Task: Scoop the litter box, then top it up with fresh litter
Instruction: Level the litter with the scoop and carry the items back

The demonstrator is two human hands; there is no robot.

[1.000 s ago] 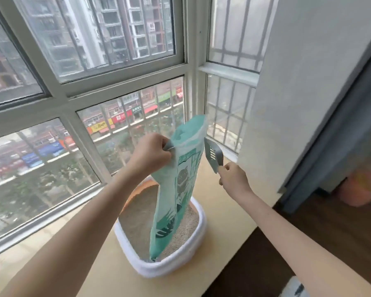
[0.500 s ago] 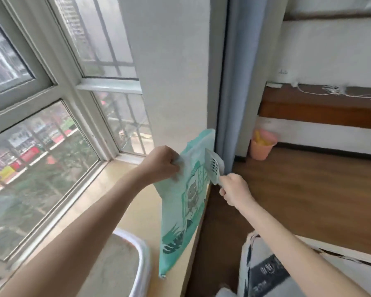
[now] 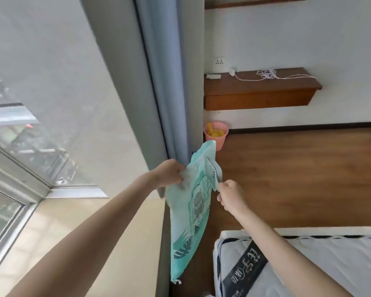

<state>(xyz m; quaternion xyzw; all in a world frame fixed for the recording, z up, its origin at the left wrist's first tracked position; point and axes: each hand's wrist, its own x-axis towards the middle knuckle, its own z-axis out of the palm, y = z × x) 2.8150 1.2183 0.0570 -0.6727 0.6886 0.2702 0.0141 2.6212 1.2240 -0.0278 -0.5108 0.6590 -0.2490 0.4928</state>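
Note:
A teal litter bag with a leaf and cat print hangs upright over the edge of the window ledge. My left hand grips its upper left side. My right hand grips the handle of a grey slotted litter scoop, whose blade stands up against the bag's top. The litter box is out of view.
A cream window ledge lies at lower left, beside the window. A blue curtain hangs behind the bag. A pink basket stands on the wooden floor under a wall shelf. A mattress fills the lower right.
The view has swung right, from the window and litter box to the room. Both hands carried the bag and scoop off the box to the ledge's edge; the box has left the frame.

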